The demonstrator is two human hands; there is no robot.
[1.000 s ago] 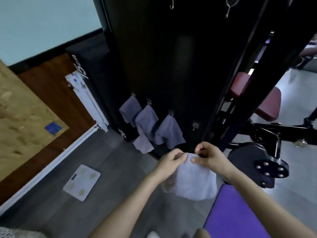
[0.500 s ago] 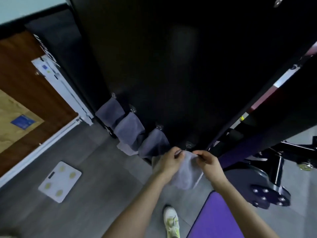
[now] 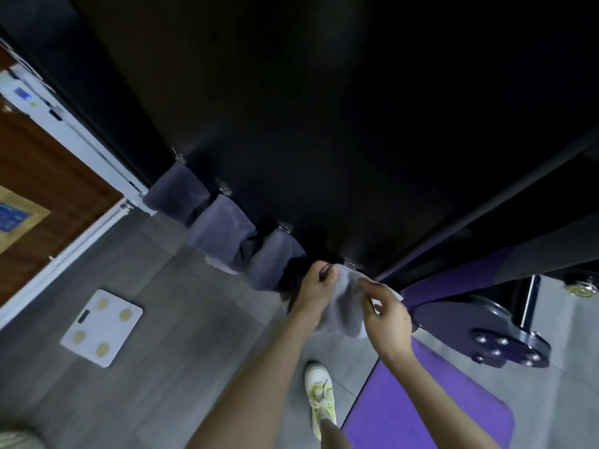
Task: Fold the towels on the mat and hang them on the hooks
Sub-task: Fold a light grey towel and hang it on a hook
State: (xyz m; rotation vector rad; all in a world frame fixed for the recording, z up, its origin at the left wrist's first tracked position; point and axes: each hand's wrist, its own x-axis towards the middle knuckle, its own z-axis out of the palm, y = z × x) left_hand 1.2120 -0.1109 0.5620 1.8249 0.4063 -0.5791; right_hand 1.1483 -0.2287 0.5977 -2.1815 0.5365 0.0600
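Black panel (image 3: pixel 324 108) fills most of your view, above grey floor (image 3: pixel 162 367). Your purple mat (image 3: pixel 421 400) lies at lower right. Three dark towels (image 3: pixel 222 231) hang in a row along the panel's lower edge, and a white scale (image 3: pixel 105 327) sits on the floor to their left. You hold the pale towel (image 3: pixel 343 306) in both hands: your left hand (image 3: pixel 316 293) grips its top, and your right hand (image 3: pixel 387 314) pinches its right edge. Its top sits right at the fourth hook (image 3: pixel 350 264).
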